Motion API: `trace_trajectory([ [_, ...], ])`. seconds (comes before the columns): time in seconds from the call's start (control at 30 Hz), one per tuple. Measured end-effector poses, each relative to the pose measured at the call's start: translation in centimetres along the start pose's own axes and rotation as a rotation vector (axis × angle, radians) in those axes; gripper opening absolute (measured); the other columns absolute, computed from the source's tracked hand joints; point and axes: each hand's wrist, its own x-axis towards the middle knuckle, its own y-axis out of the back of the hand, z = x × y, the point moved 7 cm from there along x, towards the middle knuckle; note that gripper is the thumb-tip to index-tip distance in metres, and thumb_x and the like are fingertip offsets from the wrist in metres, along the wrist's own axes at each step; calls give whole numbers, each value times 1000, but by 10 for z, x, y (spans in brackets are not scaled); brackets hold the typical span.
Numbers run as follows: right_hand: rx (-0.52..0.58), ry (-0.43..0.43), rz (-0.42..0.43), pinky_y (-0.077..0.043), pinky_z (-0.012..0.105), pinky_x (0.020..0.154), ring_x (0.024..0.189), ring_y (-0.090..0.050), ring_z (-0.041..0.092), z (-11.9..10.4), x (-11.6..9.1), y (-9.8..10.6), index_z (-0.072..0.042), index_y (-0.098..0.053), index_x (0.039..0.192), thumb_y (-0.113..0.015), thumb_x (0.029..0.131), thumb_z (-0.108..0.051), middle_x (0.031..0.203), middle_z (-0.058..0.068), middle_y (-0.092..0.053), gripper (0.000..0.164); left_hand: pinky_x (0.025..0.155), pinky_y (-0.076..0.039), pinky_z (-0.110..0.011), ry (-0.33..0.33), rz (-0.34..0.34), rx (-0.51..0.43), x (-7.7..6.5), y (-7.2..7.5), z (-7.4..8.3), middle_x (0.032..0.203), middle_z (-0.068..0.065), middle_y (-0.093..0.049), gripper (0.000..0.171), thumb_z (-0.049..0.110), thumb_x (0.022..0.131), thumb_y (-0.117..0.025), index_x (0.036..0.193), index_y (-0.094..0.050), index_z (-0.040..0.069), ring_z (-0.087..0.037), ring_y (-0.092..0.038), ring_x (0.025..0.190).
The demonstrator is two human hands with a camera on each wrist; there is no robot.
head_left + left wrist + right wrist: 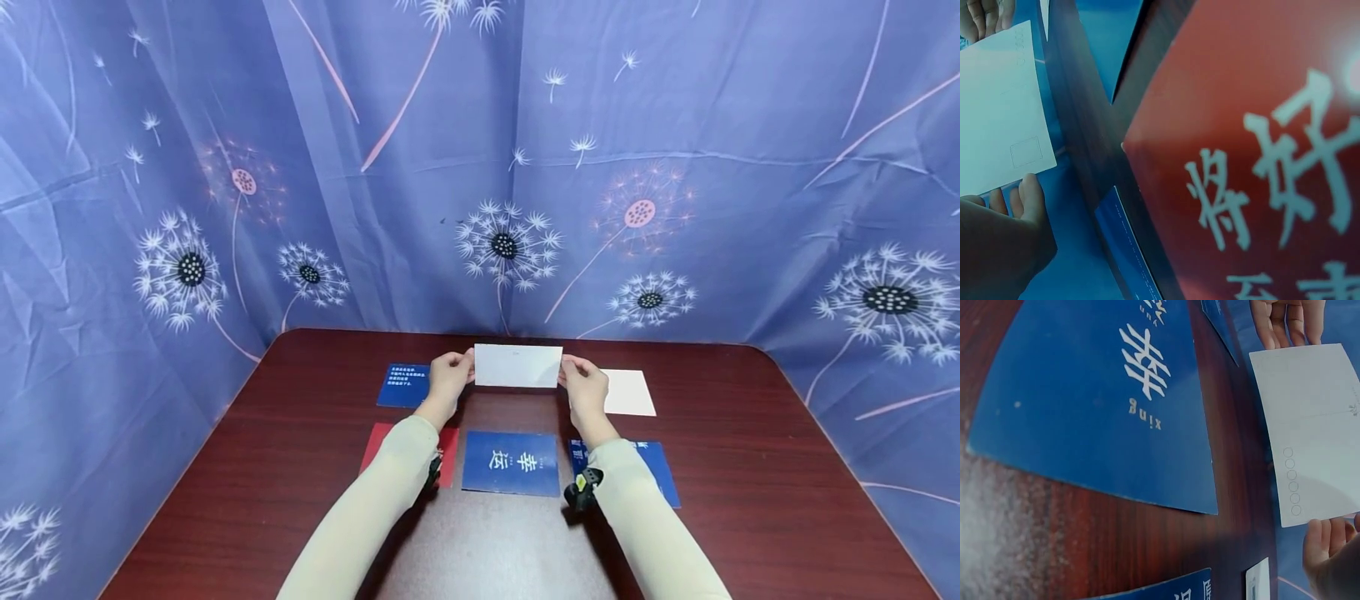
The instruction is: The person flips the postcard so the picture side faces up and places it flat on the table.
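Observation:
A white postcard [518, 367], with a printed stamp box and a row of postcode marks, stands raised above the far part of the table. My left hand [450, 379] pinches its left short edge between thumb and fingers. At the opposite short edge, my right hand [585, 387] pinches it the same way. Both wrist views show the postcard [997, 112] [1310, 425] held between the two hands. Behind the left hand lies a blue card [401, 387] with white writing. A white card [630, 393] lies just right of the right hand.
Nearer to me lie a red card [448, 458] partly under the left forearm, a blue card [510, 479] with large white characters, and another blue card [660, 475] partly behind the right sleeve. A blue dandelion-print curtain [405, 250] hangs behind the dark red table [750, 467].

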Motion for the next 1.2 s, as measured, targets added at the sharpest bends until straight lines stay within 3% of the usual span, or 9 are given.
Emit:
trace_trajectory([
  [0.17,43,-24,6,-55,37,83,73,-64,15,2,-1,1,14,-63,110,-60,92,-3,94,18,-65,25,82,-56,-39,13,5,-2,0,-1,0,88,-16,-63,27,20,94,-63,89,-65,-6,-22,-67,75],
  [0.33,62,-28,20,-56,36,80,69,-65,13,1,-2,2,17,-62,109,-62,91,-3,91,20,-67,27,80,-56,-40,53,-1,-7,0,1,-4,89,-17,-67,29,23,94,-64,90,-65,-5,-24,-67,76],
  [0.6,99,-29,-10,-57,29,74,68,-67,12,0,-1,2,19,-60,109,-61,91,-1,77,10,-68,27,88,-53,-43,57,-70,-39,-1,1,-5,105,-28,-66,30,21,95,-63,103,-65,-8,-40,-65,98],
  [0.9,78,-72,-57,-54,33,85,73,-68,10,4,2,1,16,-58,119,-60,91,2,98,17,-69,31,91,-51,-45,68,-81,-104,1,1,-6,103,-28,-66,18,5,90,-66,102,-65,-8,-40,-65,99],
  [1.03,35,-91,-75,-54,28,85,81,-68,9,5,3,2,10,-60,122,-60,91,1,107,17,-69,32,88,-53,-42,60,-78,-81,3,2,-7,92,-18,-68,17,-1,88,-66,104,-65,-8,-31,-69,86],
  [1.2,-5,-86,-90,-54,18,77,79,-67,3,6,4,1,5,-64,121,-62,90,0,103,13,-71,31,82,-56,-34,45,-77,-44,6,2,-9,88,-14,-68,20,-6,87,-65,107,-64,-9,-16,-67,77],
])
